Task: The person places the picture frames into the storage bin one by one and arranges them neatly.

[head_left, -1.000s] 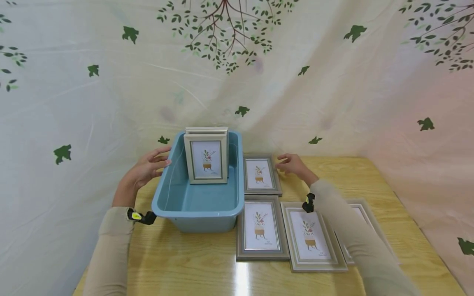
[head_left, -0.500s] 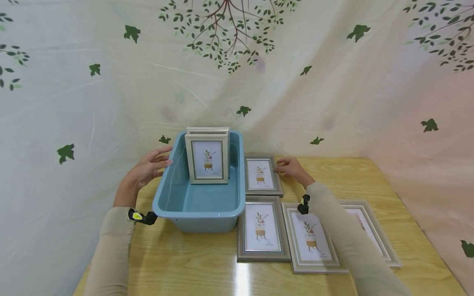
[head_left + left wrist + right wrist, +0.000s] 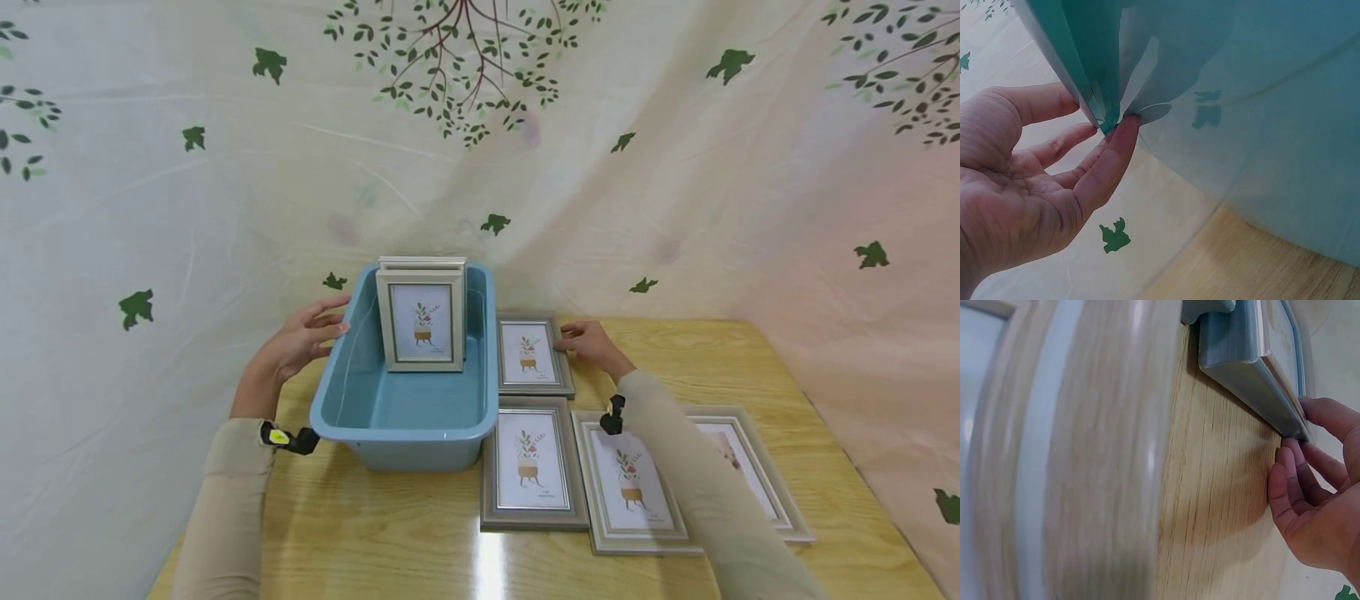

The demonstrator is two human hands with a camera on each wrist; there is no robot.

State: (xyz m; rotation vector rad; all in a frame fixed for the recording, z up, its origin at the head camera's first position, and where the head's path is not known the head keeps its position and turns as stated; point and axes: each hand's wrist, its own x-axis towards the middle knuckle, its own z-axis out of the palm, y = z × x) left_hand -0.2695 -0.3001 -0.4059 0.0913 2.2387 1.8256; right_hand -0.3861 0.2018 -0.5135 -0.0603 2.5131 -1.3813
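My left hand (image 3: 300, 337) holds the left rim of a blue plastic basin (image 3: 420, 434). In the left wrist view its thumb and fingertips meet the rim's lip (image 3: 1094, 109). Two pale picture frames (image 3: 457, 333) stand upright inside, toward the back, one before the other. Right of the basin, my right hand (image 3: 596, 343) pinches the right edge of a small grey-brown picture frame (image 3: 564, 379) lying face up. The right wrist view shows its thumb on that frame's (image 3: 1235, 372) upper edge and fingers low at the side, near the table.
A larger grey-brown picture frame (image 3: 491, 483), a pale frame (image 3: 637, 542) and another pale frame (image 3: 783, 496) lie face up nearer the person. My right sleeve (image 3: 678, 458) covers parts of the pale frames. A patterned cloth (image 3: 420, 192) hangs behind the wooden table (image 3: 375, 542).
My right hand has moved slightly left, closing onto the small frame's right edge. My left hand stays at the basin's rim. The basin and frames look unmoved apart from a slight view shift.
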